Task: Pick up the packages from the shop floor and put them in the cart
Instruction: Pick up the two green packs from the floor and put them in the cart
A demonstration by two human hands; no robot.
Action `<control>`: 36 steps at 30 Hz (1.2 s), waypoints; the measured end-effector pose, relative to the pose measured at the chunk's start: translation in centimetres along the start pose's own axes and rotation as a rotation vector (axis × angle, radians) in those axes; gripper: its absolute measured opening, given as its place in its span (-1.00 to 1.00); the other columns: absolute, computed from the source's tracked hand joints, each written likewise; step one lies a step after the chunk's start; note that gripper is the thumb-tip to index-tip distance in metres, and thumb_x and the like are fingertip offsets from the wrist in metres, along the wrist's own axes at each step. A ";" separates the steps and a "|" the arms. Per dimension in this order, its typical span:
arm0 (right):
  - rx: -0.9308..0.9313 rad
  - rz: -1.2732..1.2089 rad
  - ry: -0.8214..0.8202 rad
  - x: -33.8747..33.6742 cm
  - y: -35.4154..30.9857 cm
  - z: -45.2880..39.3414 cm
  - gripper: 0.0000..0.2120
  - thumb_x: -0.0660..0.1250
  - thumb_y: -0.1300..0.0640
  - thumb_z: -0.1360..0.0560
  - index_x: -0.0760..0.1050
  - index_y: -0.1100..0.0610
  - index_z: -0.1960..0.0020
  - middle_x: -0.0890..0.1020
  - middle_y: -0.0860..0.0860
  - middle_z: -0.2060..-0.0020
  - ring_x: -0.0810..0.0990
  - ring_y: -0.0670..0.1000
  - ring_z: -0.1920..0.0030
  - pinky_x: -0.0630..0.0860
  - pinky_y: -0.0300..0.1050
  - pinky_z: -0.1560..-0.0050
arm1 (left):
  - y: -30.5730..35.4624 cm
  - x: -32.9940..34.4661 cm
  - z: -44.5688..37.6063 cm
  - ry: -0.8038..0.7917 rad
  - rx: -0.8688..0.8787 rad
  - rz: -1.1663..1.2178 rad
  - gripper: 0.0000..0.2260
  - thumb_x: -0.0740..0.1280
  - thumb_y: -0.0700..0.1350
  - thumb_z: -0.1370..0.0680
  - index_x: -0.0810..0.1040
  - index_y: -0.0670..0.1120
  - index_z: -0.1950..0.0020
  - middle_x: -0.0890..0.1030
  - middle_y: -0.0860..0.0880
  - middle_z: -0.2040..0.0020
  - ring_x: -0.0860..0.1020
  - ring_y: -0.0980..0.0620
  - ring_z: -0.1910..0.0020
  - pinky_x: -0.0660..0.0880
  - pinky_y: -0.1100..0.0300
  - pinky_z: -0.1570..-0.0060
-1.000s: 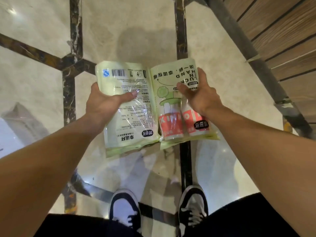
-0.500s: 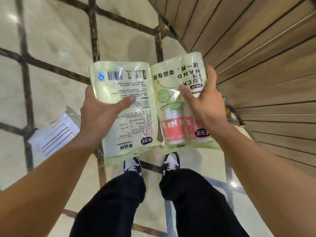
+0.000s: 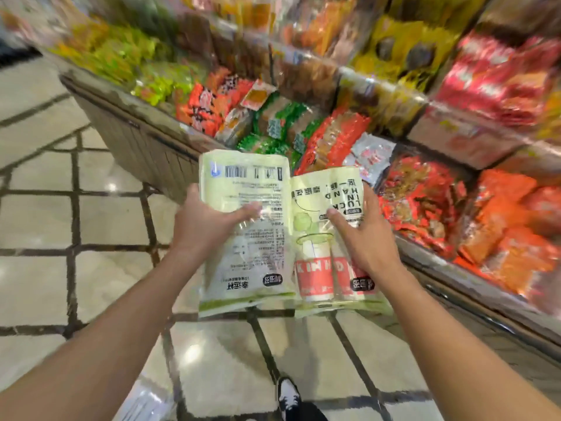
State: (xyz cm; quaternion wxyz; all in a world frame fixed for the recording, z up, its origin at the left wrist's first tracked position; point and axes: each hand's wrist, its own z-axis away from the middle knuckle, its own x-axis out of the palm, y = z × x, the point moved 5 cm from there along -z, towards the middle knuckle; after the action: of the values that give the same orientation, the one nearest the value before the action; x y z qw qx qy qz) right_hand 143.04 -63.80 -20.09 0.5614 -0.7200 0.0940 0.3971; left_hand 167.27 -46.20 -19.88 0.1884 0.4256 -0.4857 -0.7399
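Note:
I hold two pale green plastic packages side by side at chest height. My left hand [image 3: 206, 221] grips the left package [image 3: 246, 183], whose back with a barcode and small print faces me. My right hand [image 3: 362, 235] grips the right package [image 3: 315, 271], whose front shows paper cups with a red band and upside-down lettering. The two packages touch along their inner edges. No cart is in view.
A long shop display [image 3: 349, 123] of snack bags in red, orange, green and yellow runs from upper left to right, its wooden base [image 3: 145, 147] close ahead. Pale floor tiles [image 3: 39, 214] with dark lines lie to the left. One black-and-white shoe [image 3: 288, 396] shows below. A white package [image 3: 145, 402] lies on the floor at the bottom.
My view has swung up from the floor to the snack display. Both hands keep the same hold on the two packages, which stay side by side.

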 end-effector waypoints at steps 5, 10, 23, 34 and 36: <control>0.079 0.027 0.274 -14.3 -2.4 3.4 -0.28 0.38 -0.28 -0.51 0.18 -0.16 -0.57 0.66 -0.09 -0.19 0.63 0.15 -0.20 0.53 0.02 -0.12 | 12.8 2.9 2.6 -0.198 0.242 0.063 -0.15 0.67 0.38 -0.09 0.51 0.09 -0.27 0.69 0.10 -0.10 0.66 0.02 -0.06 0.58 0.01 -0.08; 0.191 0.090 0.487 -27.6 -1.6 10.5 -0.30 0.38 -0.27 -0.52 0.20 -0.16 -0.56 0.65 -0.03 -0.25 0.60 0.17 -0.24 0.47 0.01 -0.10 | 22.1 9.7 7.8 -0.451 0.407 0.083 -0.16 0.67 0.42 -0.02 0.63 0.12 -0.20 0.76 0.10 -0.02 0.74 0.06 0.02 0.67 -0.05 -0.04; 0.506 0.222 0.938 -52.5 10.5 42.1 -0.20 0.33 -0.42 -0.45 0.13 -0.19 -0.56 0.60 -0.11 -0.28 0.61 0.13 -0.25 0.54 0.17 -0.21 | 36.7 30.7 40.8 -0.869 0.826 0.139 -0.13 0.64 0.47 0.01 0.64 0.10 -0.20 0.76 0.15 0.01 0.73 0.16 0.05 0.67 -0.01 -0.06; 0.753 0.229 1.266 -66.4 20.1 70.0 -0.35 0.38 -0.29 -0.52 0.21 -0.21 -0.51 0.58 -0.21 -0.01 0.64 0.00 -0.03 0.54 -0.03 -0.02 | 37.4 45.1 72.8 -1.178 0.845 0.129 -0.12 0.67 0.42 0.05 0.64 0.09 -0.19 0.76 0.11 0.00 0.73 0.04 0.01 0.65 -0.06 -0.11; 0.793 0.193 1.320 -67.7 22.4 74.1 -0.32 0.38 -0.31 -0.50 0.20 -0.22 -0.52 0.60 -0.21 -0.02 0.66 -0.01 -0.02 0.60 0.04 -0.07 | 37.1 47.2 78.4 -1.233 0.848 0.124 -0.07 0.67 0.41 0.03 0.60 0.07 -0.25 0.74 0.08 -0.05 0.70 0.02 -0.02 0.64 -0.06 -0.14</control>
State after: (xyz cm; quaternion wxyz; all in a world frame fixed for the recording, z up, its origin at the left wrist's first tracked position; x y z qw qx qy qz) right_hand 50.31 -27.30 5.31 0.5679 -0.5413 0.6062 -0.1301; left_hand 71.80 -52.10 4.63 -0.2566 -0.0578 -0.7697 -0.5817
